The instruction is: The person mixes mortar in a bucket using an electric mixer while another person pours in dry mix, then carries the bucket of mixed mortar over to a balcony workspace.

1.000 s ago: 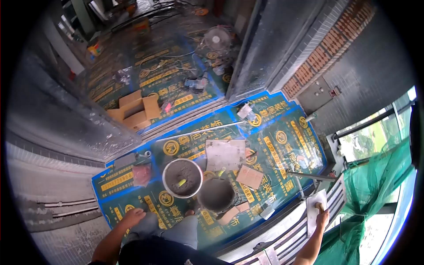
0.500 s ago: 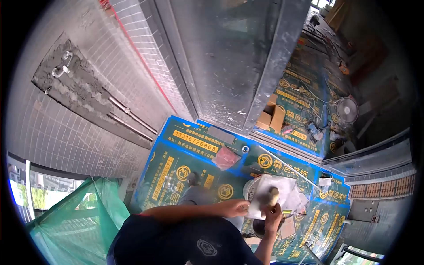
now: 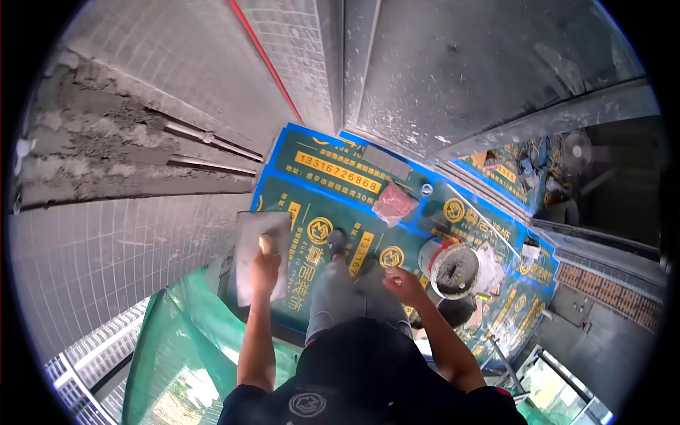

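Observation:
A large, flat, pale grey plastering float (image 3: 280,273) is in my left hand (image 3: 264,273), which grips the light-coloured handle on its upper face. The float hangs over the left side of the floor, beside the tiled wall. My right hand (image 3: 402,286) is curled closed in front of my legs, and I see nothing in it. Just to its right stands a white bucket (image 3: 430,258) with grey mortar (image 3: 457,273) inside. A dark rounded object (image 3: 455,309) sits beside the bucket, partly hidden by it.
Printed green sheeting (image 3: 329,188) with blue tape covers the floor. On it lie a pink bag (image 3: 394,204), a tape roll (image 3: 426,189) and a thin pale strip (image 3: 485,221). Exposed pipes (image 3: 212,166) run along the chased wall at left. Green netting (image 3: 170,340) hangs below it.
The float has gone from above the bucket to the far left. It was in my right hand and is now in my left. The bucket's mortar has come into view.

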A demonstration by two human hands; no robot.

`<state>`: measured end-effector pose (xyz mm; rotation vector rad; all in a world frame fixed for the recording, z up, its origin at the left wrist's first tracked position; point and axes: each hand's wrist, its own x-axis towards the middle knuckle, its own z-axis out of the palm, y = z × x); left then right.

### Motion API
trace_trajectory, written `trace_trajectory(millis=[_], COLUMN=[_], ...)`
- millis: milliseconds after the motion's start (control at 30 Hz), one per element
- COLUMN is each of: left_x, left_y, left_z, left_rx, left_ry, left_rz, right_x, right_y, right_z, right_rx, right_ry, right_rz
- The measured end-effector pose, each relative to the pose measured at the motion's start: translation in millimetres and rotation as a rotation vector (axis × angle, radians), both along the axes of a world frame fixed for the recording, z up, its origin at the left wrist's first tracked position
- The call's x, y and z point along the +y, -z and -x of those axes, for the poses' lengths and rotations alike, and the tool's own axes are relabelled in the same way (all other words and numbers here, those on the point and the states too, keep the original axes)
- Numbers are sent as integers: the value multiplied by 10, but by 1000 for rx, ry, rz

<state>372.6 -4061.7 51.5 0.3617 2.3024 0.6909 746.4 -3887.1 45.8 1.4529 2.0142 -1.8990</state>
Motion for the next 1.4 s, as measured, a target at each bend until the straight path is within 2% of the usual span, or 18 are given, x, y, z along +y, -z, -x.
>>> trace_trajectory(millis=[100,267,567,667,733,800,900,933,1000,1067,1100,1133,1167,1200,1233,1300,1367,1400], left_x=[-557,-815,130,456,579,646,750,674,474,501,499,390,354,580,610,619,613,577], left_y=[281,623,2057,2320,2586,2885,3276,3421,3443,3260,3178,3423,3639,2944,2934,2925,2915,3015], left_z=[89,101,409,481,522,563,543,627,695,802,842,1113,1366,642,564,519,461,509], left_rx=[317,207,334,371,481,518,471,520,498,394,312,421,527,249,253,724,705,647], left_ry=[168,374,191,187,159,151,33,52,111,123,128,184,238,-92,-65,162,169,184], left_rz=[234,384,193,81,-77,-197,-317,-275,-246,-229,-215,-375,-522,-181,-203,-263,-215,-327], right_x=[49,337,1001,1328,1412,1401,1355,1318,935,1096,1202,1227,1192,1156,1156,1080,1051,1095], right_y=[585,1517,4272,4883,5210,6188,7136,7342,7247,6688,6705,6900,6932,6959,6824,6290,5813,5622], right_z=[-661,-1343,-1109,-713,-466,-467,-347,-428,-499,-693,-792,-917,-1069,-1219,-1417,-1589,-1788,-1854], right_rx=[-303,-722,-598,-584,-594,-678,-571,-610,-635,-794,-790,-529,-371,-188,-194,-458,-802,-806], right_ry=[7,-146,249,295,740,786,827,715,642,95,146,758,1058,1363,1314,1110,789,845], right_rz=[67,-59,-232,-23,351,304,-425,-323,-174,-305,-338,-261,-190,-161,-248,-404,-604,-616])
